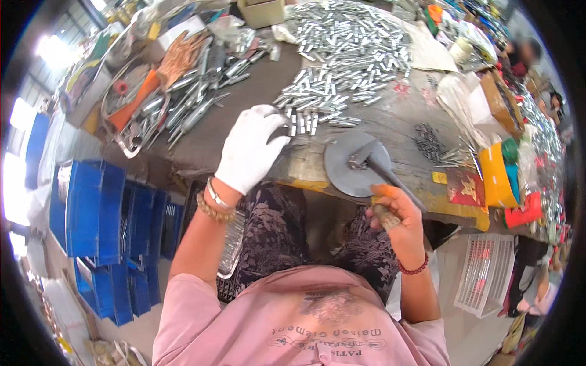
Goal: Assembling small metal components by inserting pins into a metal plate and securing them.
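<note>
My left hand, in a white glove, is over the near edge of the workbench. Its thumb stands apart from the fingers, with no held piece visible. Beside its fingertips is a short row of small silvery metal tubes, at the front of a large heap. My right hand is bare, with coverings on some fingers. Its fingers curl inward by a worn brownish piece that I cannot identify. Just beyond it, a hammer lies across a round grey metal plate.
Metal rods and tools lie at the left with an orange glove. Dark small parts, a red card and a yellow container are at the right. Blue bins stand lower left; a white crate stands lower right.
</note>
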`<state>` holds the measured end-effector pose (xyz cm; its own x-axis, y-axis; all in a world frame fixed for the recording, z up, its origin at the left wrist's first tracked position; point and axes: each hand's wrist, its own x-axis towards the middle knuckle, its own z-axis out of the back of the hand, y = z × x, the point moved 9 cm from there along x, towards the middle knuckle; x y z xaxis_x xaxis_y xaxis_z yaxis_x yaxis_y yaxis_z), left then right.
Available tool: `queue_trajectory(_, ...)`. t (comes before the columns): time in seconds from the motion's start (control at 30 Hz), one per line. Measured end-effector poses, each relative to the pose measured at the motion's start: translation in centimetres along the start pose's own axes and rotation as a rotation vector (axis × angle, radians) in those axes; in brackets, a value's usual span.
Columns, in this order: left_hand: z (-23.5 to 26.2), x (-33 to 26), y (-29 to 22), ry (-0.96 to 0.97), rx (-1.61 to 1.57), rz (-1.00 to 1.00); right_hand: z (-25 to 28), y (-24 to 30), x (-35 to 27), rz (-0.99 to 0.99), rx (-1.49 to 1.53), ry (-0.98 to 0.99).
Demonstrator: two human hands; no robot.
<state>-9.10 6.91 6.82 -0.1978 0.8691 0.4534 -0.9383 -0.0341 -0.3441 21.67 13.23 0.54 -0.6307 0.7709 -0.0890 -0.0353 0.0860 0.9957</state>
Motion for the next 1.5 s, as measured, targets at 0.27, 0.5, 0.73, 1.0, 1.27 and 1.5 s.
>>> queue_trajectory(0.27, -3.2, 4.3, 0.1, 0.280, 0.132, -0.075, 3.2, -0.3, -2.4, -0.054, -0.040, -0.007)
queue_trajectory(0.5, -2.8, 1.5, 0.8, 0.043, 0.015, 0.041, 10.1, 5.3, -3.0, 0.281, -0.486, -0.373)
queue_trajectory(0.73, -2.4, 0.0, 0.2, -0.089, -0.387, 0.267, 16.6, 7.8, 2.2, 0.454, -1.218, -0.507)
queue_trajectory(1.0, -5.0, -0.8, -5.4, 0.164, -0.949, 0.452, 15.2, 7.2, 5.3, 0.273, -1.514, -0.117)
queue_trajectory(1.27, -5.2, -0.9, -8.1, 0.166, -0.641, 0.138, 12.8, 7.5, 4.7, 0.435, -1.743, -0.038)
queue_trajectory(1.5, -3.7, -0.4, -9.5, 0.103, -0.383, -0.098, 12.7, 7.3, 4.8, 0.491, -1.762, -0.018)
